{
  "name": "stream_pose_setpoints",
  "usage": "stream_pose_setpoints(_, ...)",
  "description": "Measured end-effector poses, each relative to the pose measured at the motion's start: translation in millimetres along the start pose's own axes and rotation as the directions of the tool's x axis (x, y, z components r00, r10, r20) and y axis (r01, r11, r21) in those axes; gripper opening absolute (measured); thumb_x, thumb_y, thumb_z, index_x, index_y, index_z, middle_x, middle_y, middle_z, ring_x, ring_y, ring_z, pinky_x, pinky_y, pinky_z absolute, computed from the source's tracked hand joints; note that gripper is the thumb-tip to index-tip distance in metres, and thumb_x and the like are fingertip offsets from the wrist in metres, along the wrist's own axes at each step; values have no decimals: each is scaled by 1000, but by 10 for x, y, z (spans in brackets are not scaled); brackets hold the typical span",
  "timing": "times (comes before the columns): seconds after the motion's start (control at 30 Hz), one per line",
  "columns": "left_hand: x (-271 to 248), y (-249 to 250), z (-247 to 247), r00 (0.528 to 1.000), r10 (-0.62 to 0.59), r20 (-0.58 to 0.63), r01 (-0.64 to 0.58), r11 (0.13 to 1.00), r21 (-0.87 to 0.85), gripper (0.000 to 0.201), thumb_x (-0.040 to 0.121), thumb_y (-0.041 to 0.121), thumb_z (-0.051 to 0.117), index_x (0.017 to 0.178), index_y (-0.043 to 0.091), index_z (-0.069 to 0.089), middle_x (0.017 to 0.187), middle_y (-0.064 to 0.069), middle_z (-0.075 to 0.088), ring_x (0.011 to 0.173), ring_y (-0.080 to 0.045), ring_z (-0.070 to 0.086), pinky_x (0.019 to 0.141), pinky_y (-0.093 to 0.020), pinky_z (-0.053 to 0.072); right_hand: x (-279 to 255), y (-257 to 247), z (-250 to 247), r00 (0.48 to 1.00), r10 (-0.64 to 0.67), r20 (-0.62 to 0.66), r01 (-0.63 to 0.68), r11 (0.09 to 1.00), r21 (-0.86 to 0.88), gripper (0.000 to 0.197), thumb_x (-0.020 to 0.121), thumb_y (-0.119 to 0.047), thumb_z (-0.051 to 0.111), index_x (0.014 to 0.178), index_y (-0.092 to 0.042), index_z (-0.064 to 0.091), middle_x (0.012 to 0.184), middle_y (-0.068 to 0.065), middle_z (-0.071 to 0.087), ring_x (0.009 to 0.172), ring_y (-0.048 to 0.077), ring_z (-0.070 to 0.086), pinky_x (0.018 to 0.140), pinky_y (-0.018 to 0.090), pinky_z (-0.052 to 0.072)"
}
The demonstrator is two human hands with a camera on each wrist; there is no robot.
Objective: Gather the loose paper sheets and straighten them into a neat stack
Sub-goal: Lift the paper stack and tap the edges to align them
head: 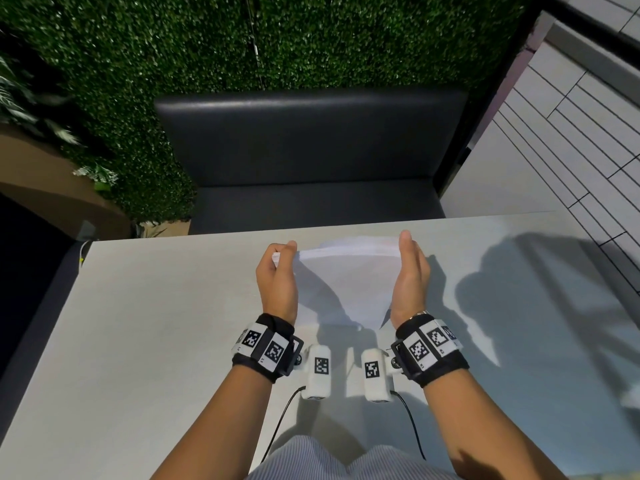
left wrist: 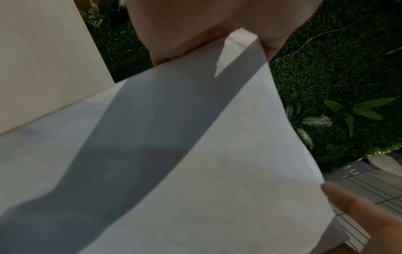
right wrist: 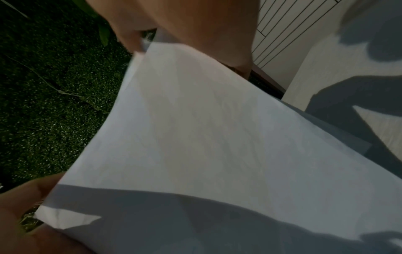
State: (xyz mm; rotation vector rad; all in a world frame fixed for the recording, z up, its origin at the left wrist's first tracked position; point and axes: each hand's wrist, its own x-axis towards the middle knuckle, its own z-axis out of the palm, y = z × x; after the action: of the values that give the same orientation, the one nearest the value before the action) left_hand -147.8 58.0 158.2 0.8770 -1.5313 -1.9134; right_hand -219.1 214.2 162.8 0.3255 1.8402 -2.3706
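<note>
Wrist bands (head: 431,348) with printed markers sit nearest in the head view, above a pale table (head: 138,323). Between the hands, white paper sheets (head: 346,282) stand on edge on the table, corners uneven. Left hand (head: 277,278) curls fingers and thumb round the left edge; right hand (head: 410,275) lies flat against the right edge, fingers straight and together. Likely squaring the sides before tapping the sheets level. Dark bench (head: 311,150) and hedge wall (head: 173,64) behind.

Left wrist view: thumb and fingers clamp the sheets' top corner (left wrist: 243,41); the other hand's fingertip (left wrist: 339,194) touches the far edge.

Right wrist view: sheets bow between the palms, right fingers (right wrist: 195,25) pressed along the edge; the grip is hidden.
</note>
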Motion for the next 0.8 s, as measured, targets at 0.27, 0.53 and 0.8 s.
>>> stream_pose_setpoints(0.27, 16, -47, -80, 995, 31, 96, -31, 1000, -5, 29, 91, 43, 58, 84, 15, 56, 81, -3, 58, 77, -17, 56, 71, -32, 44, 51, 19, -174, 956, 35, 292, -10, 996, -84, 35, 85, -29, 69, 115, -17, 55, 113, 15, 64, 104, 30, 63, 87, 41, 53)
stream_pose_setpoints(0.53, 119, -289, -297, 953, -163, 256, 105, 969, 225, 54, 67, -10, 75, 115, 8, 62, 97, 4, 72, 97, -23, 68, 70, -21, 53, 177, 281, -208, 954, 284, 98, -217, 877, -429, 41, 75, 6, 64, 111, -8, 50, 98, 5, 63, 98, 30, 63, 77, 37, 51)
stream_pose_setpoints(0.8, 92, -375, -453, 958, -138, 250, 97, 980, 172, 51, 56, -4, 69, 105, 10, 62, 94, -3, 69, 89, -22, 65, 70, -33, 53, 65, 264, -329, 976, 113, 187, -54, 954, -293, 41, 71, 21, 54, 101, -6, 59, 85, 5, 65, 80, 21, 65, 64, 29, 53)
